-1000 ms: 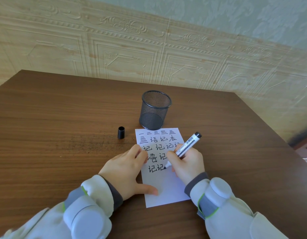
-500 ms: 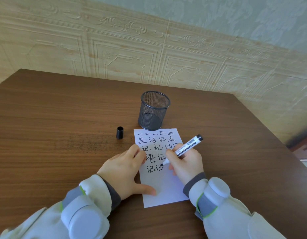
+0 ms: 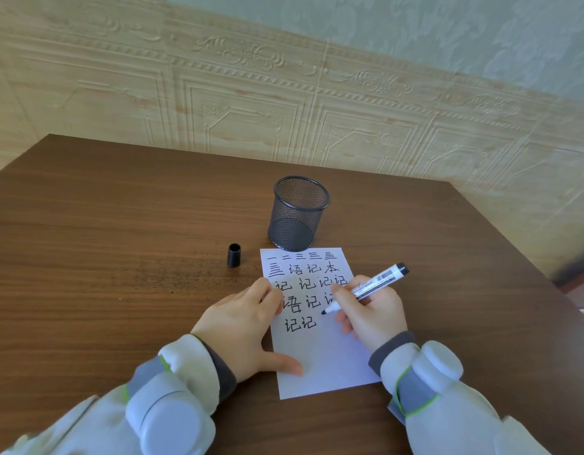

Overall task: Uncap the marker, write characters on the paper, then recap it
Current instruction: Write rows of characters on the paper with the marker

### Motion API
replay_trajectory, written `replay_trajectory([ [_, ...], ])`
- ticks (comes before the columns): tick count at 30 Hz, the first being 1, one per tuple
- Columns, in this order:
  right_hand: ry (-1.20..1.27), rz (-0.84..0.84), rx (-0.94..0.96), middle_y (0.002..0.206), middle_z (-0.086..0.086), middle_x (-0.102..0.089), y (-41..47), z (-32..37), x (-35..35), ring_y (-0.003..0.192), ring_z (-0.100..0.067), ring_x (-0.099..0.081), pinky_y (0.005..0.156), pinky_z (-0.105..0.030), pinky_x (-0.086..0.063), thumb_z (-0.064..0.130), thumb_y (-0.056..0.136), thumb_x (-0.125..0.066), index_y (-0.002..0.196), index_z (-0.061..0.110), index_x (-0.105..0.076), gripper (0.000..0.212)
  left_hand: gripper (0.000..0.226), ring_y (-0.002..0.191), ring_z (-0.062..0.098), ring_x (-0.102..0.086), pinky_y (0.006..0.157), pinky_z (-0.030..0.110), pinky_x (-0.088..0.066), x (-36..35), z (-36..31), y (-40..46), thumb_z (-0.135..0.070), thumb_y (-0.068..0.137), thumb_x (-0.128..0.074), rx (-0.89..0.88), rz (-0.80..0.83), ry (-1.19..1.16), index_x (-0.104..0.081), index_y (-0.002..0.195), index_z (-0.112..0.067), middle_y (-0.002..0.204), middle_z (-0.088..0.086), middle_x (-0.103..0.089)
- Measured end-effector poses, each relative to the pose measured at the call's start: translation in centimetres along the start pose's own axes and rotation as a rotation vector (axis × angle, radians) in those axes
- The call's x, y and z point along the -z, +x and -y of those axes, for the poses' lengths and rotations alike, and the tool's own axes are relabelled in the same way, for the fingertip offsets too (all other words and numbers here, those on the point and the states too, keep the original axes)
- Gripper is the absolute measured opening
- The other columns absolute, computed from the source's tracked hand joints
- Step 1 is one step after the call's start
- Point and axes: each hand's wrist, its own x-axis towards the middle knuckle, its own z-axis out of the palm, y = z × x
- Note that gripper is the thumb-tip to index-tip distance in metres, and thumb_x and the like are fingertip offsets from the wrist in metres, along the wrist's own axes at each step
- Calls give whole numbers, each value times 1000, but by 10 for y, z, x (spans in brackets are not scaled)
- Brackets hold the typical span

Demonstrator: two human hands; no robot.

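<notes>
Dark wood-grain table (image 3: 120, 257) with a smooth low sheen, matt white paper (image 3: 330, 362), black wire-mesh metal pen cup (image 3: 298, 215), glossy white plastic marker (image 3: 372, 287), black plastic cap (image 3: 234, 255), embossed textured wall panelling (image 3: 251, 103)

Paper (image 3: 320, 356) lies on table (image 3: 120, 257), holder (image 3: 297, 215) behind it, cap (image 3: 234, 255) left.

a dark wood-grain table (image 3: 120, 244) fills the lower view. right behind the table's far edge runs a cream embossed wall panel (image 3: 251, 103) with framed mouldings, and above that panel sits pale green patterned wallpaper (image 3: 448, 31). soft daylight lies across the table.
</notes>
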Motion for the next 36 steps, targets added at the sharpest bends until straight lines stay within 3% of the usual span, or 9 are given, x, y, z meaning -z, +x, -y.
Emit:
replay_trajectory([
  [17,-34,6,34,44,0,-58,-2,2,-1,33,-9,-49,39,-15,-40,9,85,-63,59,5,-59,26,76,88,6,-37,71,20,-28,1,-1,-1,-75,60,-60,3,-2,-8,-38,116,-28,119,-14,-34],
  [22,-56,20,26,46,-9,-55,-2,4,-1,31,-6,-47,39,-19,-41,3,81,-61,54,5,-50,29,76,87,5,-36,67,18,-26,1,-1,-1,-76,60,-59,1,-1,-3,-37,115,-28,118,-15,-33],
  [28,-19,-12,22,41,2,-55,-3,4,0,31,-6,-48,37,-17,-39,2,82,-59,54,5,-51,29,76,88,5,-38,70,18,-28,1,-1,-1,-77,60,-59,-2,-3,-16,-37,115,-29,118,-15,-34],
  [36,0,-55,2,45,-2,-58,-4,4,-1,32,-6,-49,35,-15,-36,7,85,-61,58,3,-55,28,76,87,6,-38,68,18,-27,0,0,-1,-77,60,-59,-2,-9,-8,-37,115,-29,117,-15,-34],
])
